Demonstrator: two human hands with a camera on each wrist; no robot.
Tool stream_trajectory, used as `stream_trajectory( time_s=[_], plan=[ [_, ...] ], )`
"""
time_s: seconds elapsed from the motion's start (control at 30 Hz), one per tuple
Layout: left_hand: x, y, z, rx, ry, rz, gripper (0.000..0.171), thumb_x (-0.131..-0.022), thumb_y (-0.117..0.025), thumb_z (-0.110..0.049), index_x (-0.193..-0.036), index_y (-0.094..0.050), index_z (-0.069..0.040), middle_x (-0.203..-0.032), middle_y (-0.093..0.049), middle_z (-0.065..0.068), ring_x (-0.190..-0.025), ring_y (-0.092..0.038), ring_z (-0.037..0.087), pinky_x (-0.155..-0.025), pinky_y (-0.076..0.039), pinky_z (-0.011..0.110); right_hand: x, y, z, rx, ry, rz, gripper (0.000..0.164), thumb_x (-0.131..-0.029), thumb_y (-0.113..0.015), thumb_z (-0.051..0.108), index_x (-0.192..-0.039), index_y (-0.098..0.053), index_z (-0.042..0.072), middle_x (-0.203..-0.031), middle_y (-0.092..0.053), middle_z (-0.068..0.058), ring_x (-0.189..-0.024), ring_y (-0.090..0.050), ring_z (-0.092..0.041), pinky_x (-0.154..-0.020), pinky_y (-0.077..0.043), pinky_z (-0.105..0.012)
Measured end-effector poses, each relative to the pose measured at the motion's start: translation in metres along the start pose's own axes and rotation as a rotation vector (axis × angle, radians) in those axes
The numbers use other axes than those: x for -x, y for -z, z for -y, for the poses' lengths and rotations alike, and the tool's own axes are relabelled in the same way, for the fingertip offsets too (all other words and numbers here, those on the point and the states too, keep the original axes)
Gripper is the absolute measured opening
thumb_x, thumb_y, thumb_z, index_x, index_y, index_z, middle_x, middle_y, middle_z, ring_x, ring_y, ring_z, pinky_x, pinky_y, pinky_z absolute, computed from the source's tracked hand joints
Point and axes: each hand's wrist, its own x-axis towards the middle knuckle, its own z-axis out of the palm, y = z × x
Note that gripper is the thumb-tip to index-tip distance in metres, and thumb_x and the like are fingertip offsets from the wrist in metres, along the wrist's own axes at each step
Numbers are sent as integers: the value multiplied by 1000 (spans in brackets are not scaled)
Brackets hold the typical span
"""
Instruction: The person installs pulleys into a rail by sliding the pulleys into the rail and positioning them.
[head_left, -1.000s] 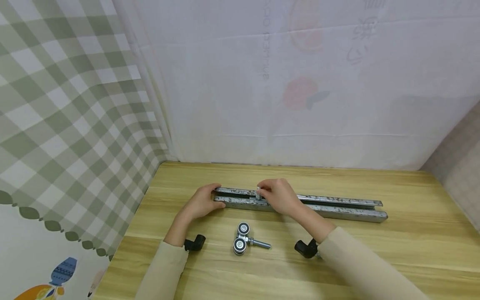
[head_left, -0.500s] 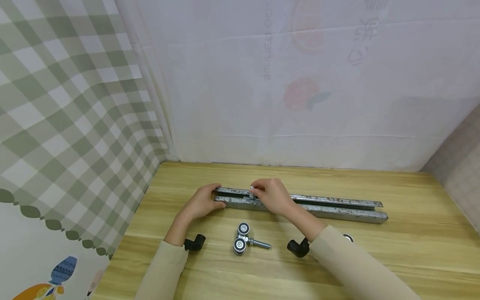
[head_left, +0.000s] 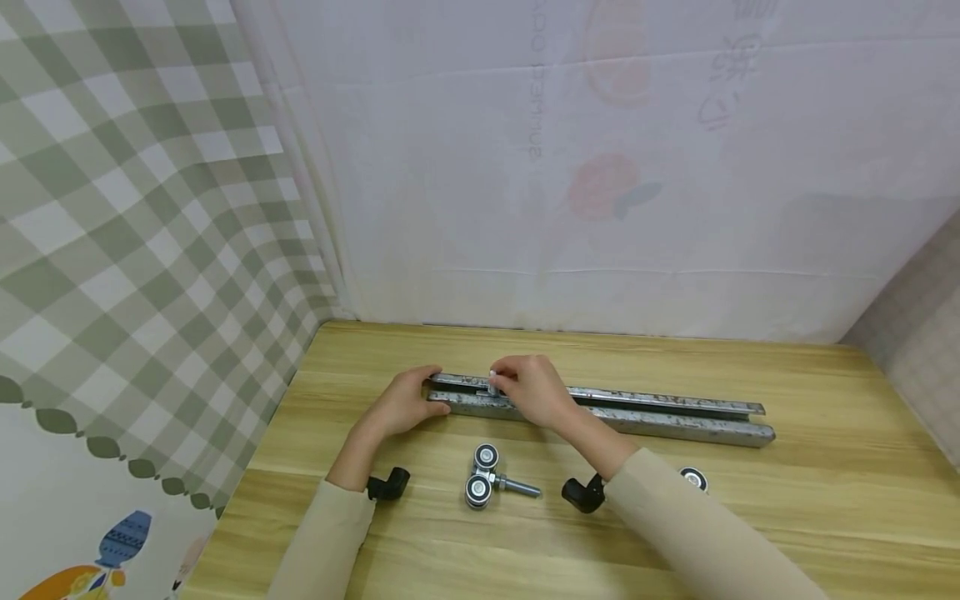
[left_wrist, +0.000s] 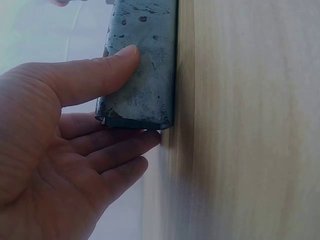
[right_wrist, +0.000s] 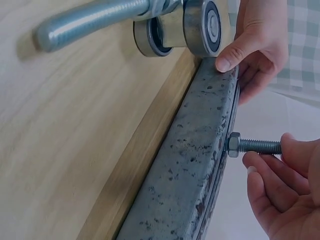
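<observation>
A worn steel channel track [head_left: 675,425] lies slot up on the wooden table. My left hand [head_left: 401,406] holds its left end, thumb on the near side and fingers at the far side and end; the left wrist view shows the thumb [left_wrist: 122,62] flat on the metal. My right hand [head_left: 536,387] pinches the top of a threaded bolt [right_wrist: 260,146] that stands up out of the slot. A hex nut [right_wrist: 233,144] sits low on the bolt, right at the slot. Whatever the bolt joins inside the track is hidden.
A roller trolley [head_left: 480,487] with a threaded bolt lies on the table in front of the track. Another roller [head_left: 693,477] shows behind the right sleeve. Black elbow-shaped pieces [head_left: 388,483] sit by both wrists. A white cloth [head_left: 600,283] hangs behind the table, checked cloth at left.
My right hand has moved left along the track with the upright bolt, toward my left hand. The roller behind the right sleeve has come into view. My left hand has stayed put.
</observation>
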Motion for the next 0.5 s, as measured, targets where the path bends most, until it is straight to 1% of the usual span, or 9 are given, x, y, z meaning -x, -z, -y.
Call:
stream_trajectory(
  time_s=[0.27, 0.5],
  plan=[
    [0, 0, 0, -3, -3, 3, 72, -89, -85, -15, -150, -52, 4, -148, -56, 23, -139, -52, 37, -117, -41, 52, -3, -5, 3, -1, -18, -7, 15, -99, -73, 8, -109, -79, -1, -94, -78, -6, -82, -71, -14, -74, -60, -35],
    [0, 1, -1, -1, -6, 5, 71, -90, -85, -14, -149, -52, 5, -147, -57, 23, -137, -53, 36, -116, -42, 52, -4, -6, 7, -6, -27, 9, 12, -100, -73, 10, -106, -79, 2, -93, -78, -6, -79, -69, -10, -70, -59, -33]
  ],
)
